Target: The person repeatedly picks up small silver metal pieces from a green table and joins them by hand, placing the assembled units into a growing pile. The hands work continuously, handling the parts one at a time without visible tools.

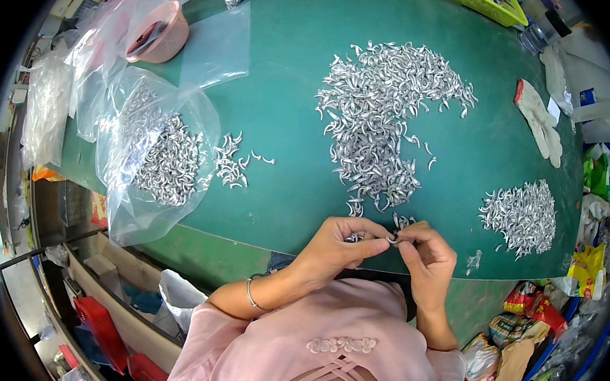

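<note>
At the table's near edge my left hand (340,247) and my right hand (427,252) meet fingertip to fingertip. Between them they pinch a small curved silvery piece (393,240), its exact kind too small to tell. More such pieces show by my left fingers, partly hidden. Just beyond my hands a large heap of silvery curved pieces (374,142) spreads over the green table (284,77). Another pile (523,218) lies to the right. On the left, many pieces (170,161) sit in a clear plastic bag (125,214), with a few loose ones (231,159) beside it.
A pink basket (168,35) stands at the far left near clear plastic sheets (219,45). At the right lie a white glove (538,121) and a dark-lidded jar (544,30). A yellow-green tray (487,5) is at the back. Packages (520,322) crowd the lower right; an open drawer (122,270) is lower left.
</note>
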`<state>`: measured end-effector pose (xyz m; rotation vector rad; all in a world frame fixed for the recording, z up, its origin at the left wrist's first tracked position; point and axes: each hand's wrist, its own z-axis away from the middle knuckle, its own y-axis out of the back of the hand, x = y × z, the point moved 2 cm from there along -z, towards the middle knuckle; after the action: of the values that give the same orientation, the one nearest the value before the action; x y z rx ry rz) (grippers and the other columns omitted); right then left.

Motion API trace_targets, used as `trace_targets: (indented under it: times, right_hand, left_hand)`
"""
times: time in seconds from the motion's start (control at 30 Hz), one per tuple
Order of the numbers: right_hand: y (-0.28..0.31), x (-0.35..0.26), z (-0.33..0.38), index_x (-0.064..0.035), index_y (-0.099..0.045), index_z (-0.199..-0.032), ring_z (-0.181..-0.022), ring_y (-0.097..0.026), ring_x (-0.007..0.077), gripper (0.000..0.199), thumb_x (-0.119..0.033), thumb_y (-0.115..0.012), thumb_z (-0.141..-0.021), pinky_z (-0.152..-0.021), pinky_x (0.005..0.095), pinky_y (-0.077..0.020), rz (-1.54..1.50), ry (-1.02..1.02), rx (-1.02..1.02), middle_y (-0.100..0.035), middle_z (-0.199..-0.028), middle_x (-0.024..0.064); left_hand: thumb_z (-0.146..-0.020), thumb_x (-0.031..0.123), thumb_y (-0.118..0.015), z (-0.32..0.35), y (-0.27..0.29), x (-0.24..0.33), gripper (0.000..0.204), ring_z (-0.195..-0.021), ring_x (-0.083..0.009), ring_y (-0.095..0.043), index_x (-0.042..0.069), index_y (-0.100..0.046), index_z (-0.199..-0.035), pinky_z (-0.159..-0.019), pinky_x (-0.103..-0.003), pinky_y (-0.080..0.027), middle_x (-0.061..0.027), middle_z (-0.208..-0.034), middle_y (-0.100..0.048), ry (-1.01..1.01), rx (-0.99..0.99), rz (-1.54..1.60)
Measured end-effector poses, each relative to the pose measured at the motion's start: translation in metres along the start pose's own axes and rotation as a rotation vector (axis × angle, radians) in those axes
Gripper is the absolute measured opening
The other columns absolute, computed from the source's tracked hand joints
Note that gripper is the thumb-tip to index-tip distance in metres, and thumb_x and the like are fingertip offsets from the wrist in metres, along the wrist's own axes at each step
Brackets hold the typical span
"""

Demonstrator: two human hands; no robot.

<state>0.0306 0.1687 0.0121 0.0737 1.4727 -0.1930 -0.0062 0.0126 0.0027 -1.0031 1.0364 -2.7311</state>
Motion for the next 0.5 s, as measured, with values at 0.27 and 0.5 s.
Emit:
trace_targets:
  times: [0.27, 0.5]
  right_hand:
    - [0.009, -0.004, 0.005, 0.0016, -0.062, -0.084, -0.077, -0.055, 0.0182, 0.015, 0.008, -0.064, -0.07, -0.069, 0.0283, -0.0428, 0.291, 0.164, -0.07, -0.063, -0.081, 0.0082]
    - [0.067, -0.007, 0.002, 0.002, -0.059, -0.078, -0.076, -0.054, 0.0164, 0.001, 0.003, -0.059, -0.078, -0.07, 0.0274, -0.0429, 0.591, 0.231, 0.409, -0.059, -0.081, 0.0077]
  left_hand:
    - [-0.081, 0.006, -0.065, 0.001, -0.006, -0.001, 0.018, -0.049, 0.0, -0.033, 0.0, -0.063, -0.098, -0.041, -0.018, -0.023, 0.0069, -0.059, -0.04, -0.116, 0.008, -0.251]
    - [-0.08, 0.003, -0.065, 0.007, -0.01, -0.002, 0.016, -0.048, -0.0002, -0.033, 0.0, -0.062, -0.096, -0.043, -0.019, -0.028, 0.0072, -0.057, -0.038, -0.256, 0.14, -0.309]
